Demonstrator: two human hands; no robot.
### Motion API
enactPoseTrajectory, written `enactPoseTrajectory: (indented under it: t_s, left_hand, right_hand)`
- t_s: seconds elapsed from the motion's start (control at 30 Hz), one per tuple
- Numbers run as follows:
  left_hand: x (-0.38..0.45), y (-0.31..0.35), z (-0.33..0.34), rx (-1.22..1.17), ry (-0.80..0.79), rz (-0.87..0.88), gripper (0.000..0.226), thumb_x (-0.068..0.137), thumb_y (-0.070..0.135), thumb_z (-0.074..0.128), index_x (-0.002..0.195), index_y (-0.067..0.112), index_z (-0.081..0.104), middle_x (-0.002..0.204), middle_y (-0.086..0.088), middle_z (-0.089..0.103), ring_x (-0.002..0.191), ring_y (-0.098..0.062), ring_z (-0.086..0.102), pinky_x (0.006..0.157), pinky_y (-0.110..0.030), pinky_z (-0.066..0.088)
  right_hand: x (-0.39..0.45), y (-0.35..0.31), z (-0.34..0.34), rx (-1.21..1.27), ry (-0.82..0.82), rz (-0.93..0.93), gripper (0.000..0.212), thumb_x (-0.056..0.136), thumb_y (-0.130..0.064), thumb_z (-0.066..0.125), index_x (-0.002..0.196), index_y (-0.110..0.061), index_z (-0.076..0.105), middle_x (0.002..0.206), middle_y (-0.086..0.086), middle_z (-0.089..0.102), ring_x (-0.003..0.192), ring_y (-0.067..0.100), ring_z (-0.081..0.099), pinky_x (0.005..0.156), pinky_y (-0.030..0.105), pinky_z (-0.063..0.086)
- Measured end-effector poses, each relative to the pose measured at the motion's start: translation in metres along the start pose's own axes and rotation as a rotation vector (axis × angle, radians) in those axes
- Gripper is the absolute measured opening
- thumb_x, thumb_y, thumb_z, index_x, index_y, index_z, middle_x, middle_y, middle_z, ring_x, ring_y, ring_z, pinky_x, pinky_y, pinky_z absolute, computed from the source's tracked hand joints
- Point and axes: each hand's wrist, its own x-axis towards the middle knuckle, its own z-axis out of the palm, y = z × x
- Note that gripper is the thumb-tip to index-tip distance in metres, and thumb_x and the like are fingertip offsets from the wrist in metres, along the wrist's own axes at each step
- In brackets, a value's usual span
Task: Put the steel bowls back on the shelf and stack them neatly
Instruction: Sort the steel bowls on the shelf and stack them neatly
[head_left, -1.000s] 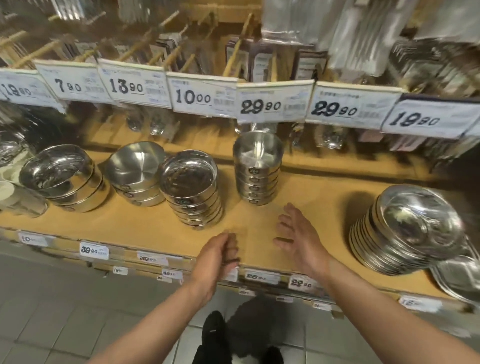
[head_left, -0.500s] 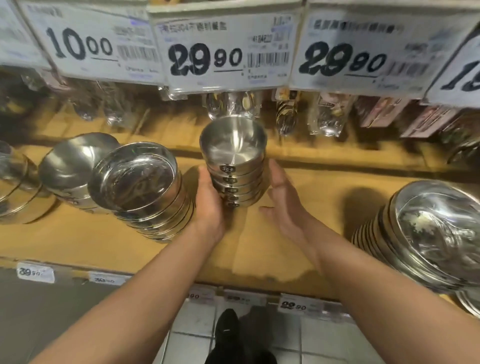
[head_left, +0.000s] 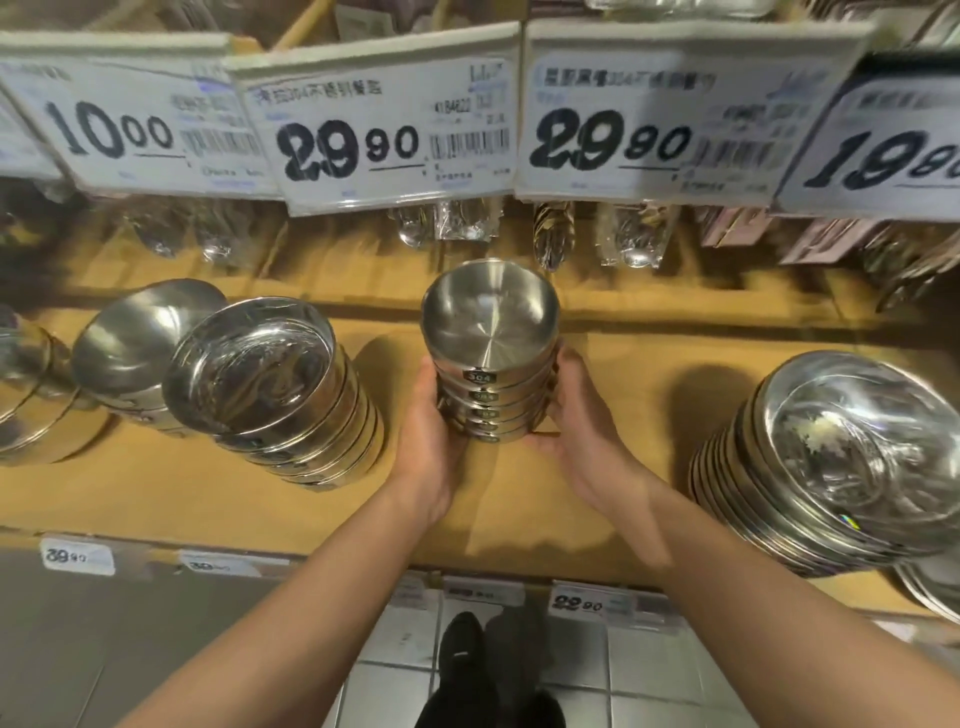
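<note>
A stack of several small steel bowls (head_left: 488, 332) stands on the wooden shelf (head_left: 156, 488) in the middle of the view, each with a small "304" label on its side. My left hand (head_left: 428, 441) presses against the stack's left side. My right hand (head_left: 576, 431) cups its right side and lower edge. Both hands clasp the stack between them. The fingers behind the bowls are hidden.
A wider stack of steel bowls (head_left: 270, 379) leans just left of my left hand, with more bowls (head_left: 130, 338) beyond. A stack of steel plates (head_left: 852, 457) sits at the right. Price signs (head_left: 374, 130) hang overhead; packaged cutlery (head_left: 457, 223) hangs behind.
Both hands have reached forward from the shelf's front edge and closed on the small bowl stack from either side. The view has moved closer to the shelf.
</note>
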Motion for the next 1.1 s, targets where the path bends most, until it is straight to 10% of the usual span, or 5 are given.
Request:
enactPoseTrajectory:
  t_s: [0.3,0.47,0.63,0.83,1.1]
  left_hand:
    - [-0.037,-0.020,0.008,-0.057,-0.008,-0.060,0.043,0.105,0.049,0.039,0.087,0.051,0.078,0.100,0.021,0.076,0.091,0.007,0.070,0.093,-0.034,0.049]
    - [-0.047,-0.032,0.009,-0.065,0.032,-0.066,0.042,0.106,0.042,0.041,0.085,0.042,0.078,0.096,0.016,0.078,0.087,0.004,0.072,0.071,-0.019,0.057]
    - [-0.051,-0.031,0.005,-0.060,0.021,-0.087,0.033,0.106,0.047,0.041,0.103,0.036,0.072,0.099,0.016,0.078,0.089,0.004,0.071,0.087,-0.031,0.051]
    - [-0.045,-0.026,0.002,-0.038,-0.033,-0.115,0.031,0.106,0.046,0.038,0.110,0.032,0.066,0.096,0.016,0.078,0.087,0.004,0.072,0.072,-0.022,0.059]
    - [-0.046,-0.026,-0.009,-0.028,-0.054,-0.167,0.035,0.105,0.051,0.037,0.118,0.038,0.067,0.118,0.013,0.073,0.117,-0.007,0.064,0.105,-0.043,0.047]
  right_hand:
    - [-0.038,0.020,-0.031,0.018,-0.038,-0.014,0.045,0.104,-0.058,0.033,0.077,-0.067,0.068,0.091,-0.039,0.070,0.090,-0.014,0.066,0.099,0.045,0.052]
    - [-0.047,0.023,-0.038,0.028,0.031,0.013,0.031,0.100,-0.060,0.044,0.090,-0.049,0.071,0.096,-0.023,0.075,0.108,0.006,0.065,0.099,0.048,0.054]
    - [-0.050,0.021,-0.035,0.030,-0.010,-0.010,0.033,0.101,-0.060,0.041,0.087,-0.055,0.070,0.091,-0.029,0.075,0.101,0.000,0.065,0.095,0.044,0.055]
    - [-0.050,0.017,-0.027,0.044,0.004,0.003,0.041,0.100,-0.060,0.043,0.071,-0.058,0.072,0.083,-0.032,0.073,0.092,-0.005,0.065,0.085,0.038,0.055]
    - [-0.063,0.022,-0.034,0.015,-0.029,-0.039,0.029,0.105,-0.057,0.032,0.107,-0.058,0.061,0.116,-0.037,0.062,0.119,-0.001,0.052,0.100,0.041,0.047]
